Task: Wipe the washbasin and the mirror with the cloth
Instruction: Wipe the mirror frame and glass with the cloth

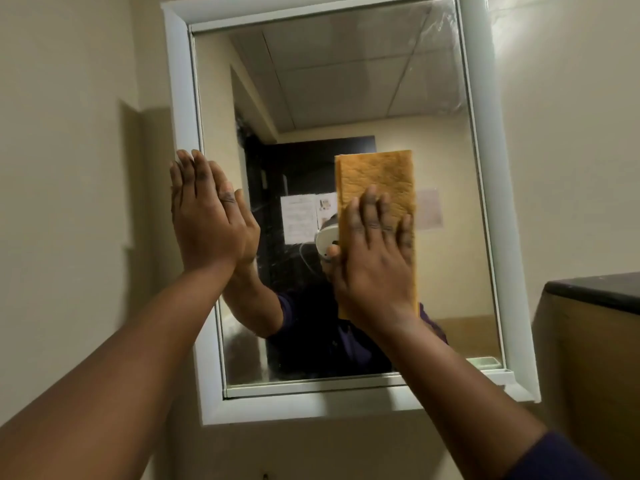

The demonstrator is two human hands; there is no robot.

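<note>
A white-framed mirror (381,98) hangs on the beige wall straight ahead. My right hand (374,258) presses a folded orange-yellow cloth (377,174) flat against the glass near the middle, fingers spread over the cloth's lower half. My left hand (204,216) lies flat and holds nothing, its palm against the mirror's left edge where glass meets frame. The glass shows smears near the upper right corner and along the bottom. The washbasin is out of view.
A dark-topped wooden cabinet (595,327) stands close on the right, beside the mirror's lower corner. A small pale tray (485,362) sits on the frame's inner ledge at the bottom right. Beige wall surrounds the frame.
</note>
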